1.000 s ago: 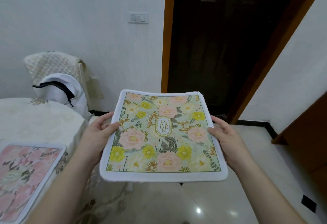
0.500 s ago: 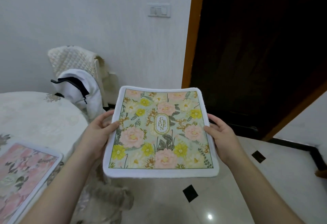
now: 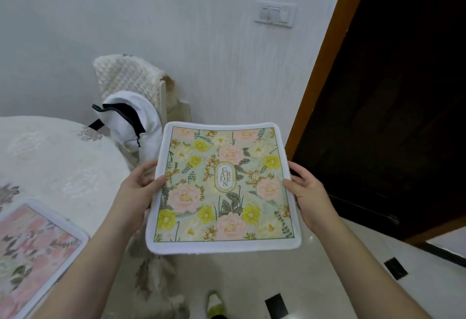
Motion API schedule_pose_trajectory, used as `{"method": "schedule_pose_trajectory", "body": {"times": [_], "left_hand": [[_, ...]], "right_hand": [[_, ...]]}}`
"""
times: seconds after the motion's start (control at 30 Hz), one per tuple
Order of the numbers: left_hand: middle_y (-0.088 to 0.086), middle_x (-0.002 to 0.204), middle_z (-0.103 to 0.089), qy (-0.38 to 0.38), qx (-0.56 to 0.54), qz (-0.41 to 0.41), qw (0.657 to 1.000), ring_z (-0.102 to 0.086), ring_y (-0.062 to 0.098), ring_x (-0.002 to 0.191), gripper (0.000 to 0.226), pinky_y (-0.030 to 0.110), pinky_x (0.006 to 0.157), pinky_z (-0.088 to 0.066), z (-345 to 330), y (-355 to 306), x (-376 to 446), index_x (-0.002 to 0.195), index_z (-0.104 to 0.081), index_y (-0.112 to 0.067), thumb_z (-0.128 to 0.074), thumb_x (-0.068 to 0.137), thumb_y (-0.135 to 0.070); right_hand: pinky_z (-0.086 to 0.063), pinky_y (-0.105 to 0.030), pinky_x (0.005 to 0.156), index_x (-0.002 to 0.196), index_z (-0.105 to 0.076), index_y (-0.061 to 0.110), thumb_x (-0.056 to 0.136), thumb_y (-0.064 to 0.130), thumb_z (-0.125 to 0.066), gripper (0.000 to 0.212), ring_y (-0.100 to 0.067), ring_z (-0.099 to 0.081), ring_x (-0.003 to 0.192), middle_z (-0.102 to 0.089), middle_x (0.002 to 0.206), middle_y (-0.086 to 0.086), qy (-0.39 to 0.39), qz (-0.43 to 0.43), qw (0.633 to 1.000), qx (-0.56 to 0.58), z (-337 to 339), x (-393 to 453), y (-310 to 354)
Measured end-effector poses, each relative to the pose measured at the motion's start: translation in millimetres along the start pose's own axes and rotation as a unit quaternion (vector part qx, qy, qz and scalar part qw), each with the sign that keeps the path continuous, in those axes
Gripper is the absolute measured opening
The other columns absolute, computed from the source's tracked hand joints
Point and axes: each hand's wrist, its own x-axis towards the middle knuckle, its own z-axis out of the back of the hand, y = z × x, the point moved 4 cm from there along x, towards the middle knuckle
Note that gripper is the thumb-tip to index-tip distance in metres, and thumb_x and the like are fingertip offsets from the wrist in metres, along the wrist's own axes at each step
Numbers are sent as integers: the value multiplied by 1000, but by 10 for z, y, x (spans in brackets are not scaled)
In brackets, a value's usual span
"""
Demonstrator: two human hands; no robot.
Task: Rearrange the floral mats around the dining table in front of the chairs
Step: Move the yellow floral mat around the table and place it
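Both hands' grip, left hand [image 3: 137,189] and right hand [image 3: 309,196], pinches the green floral mat [image 3: 223,187] between them.

One head-worn camera looks forward and down from close above the hands [image 3: 222,192]. The counter [image 3: 63,162] sits left, the floor [image 3: 315,281] near, the wall far.

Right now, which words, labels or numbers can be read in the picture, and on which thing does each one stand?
"GARDEN": in the gold oval at the centre of the green floral mat, stacked in three rows as "GA", "RD", "EN"; both hands hold this mat.
Pink floral mat on the table: a small dark mark near its right edge, too blurred to read.
Wall switch: no readable text.
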Motion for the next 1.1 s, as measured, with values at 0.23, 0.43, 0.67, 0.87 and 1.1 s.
{"method": "schedule_pose_trajectory", "body": {"times": [0.23, 0.43, 0.67, 0.87, 1.1], "left_hand": [[2, 81, -75, -23, 15, -6, 1000, -75, 26, 76, 32, 35, 55, -60, 122, -54, 707, 117, -64, -31, -65, 93, -11], [1, 86, -75, -62, 34, 0, 997, -75, 24, 78, 35, 33, 56, -60, 205, -52, 1142, 112, -64, -44, -67, 92, -16], [5, 90, -75, -140, 39, 14, 989, -75, 27, 79, 32, 41, 63, -61, 82, -44, 1611, 107, -65, -43, -66, 92, -15], [6, 95, -76, -204, 12, 29, 979, -75, 28, 80, 31, 43, 62, -61, -116, -123, 1889, 110, -62, -39, -64, 93, -13], [3, 88, -74, -294, 1, 56, 954, -75, 24, 81, 33, 37, 59, -58, 107, -58, 1886, 120, -59, -34, -65, 93, -17]], "right_hand": [[-61, -49, 76, 118, -59, 40, 94, 8, -62, 40, -24, -74, 94, -76, 102, 1, 29, -4, 999, -18, -374, 788, 106], [-60, -48, 76, 130, -57, 30, 95, 8, -59, 42, -24, -73, 95, -76, 104, -2, 67, -6, 997, -29, -631, 1400, 187], [-61, -41, 65, 123, -60, 36, 94, 7, -61, 41, -26, -74, 91, -76, 103, -4, 141, -37, 989, -22, -893, 2369, 269], [-61, -45, 66, 125, -59, 36, 93, 6, -62, 43, -28, -74, 91, -76, 103, -4, 216, -49, 975, -31, -1107, 3165, 476], [-61, -47, 66, 115, -62, 41, 94, 7, -61, 40, -28, -74, 91, -75, 106, 1, 313, -60, 947, -50, -1735, 3589, 565]]}}
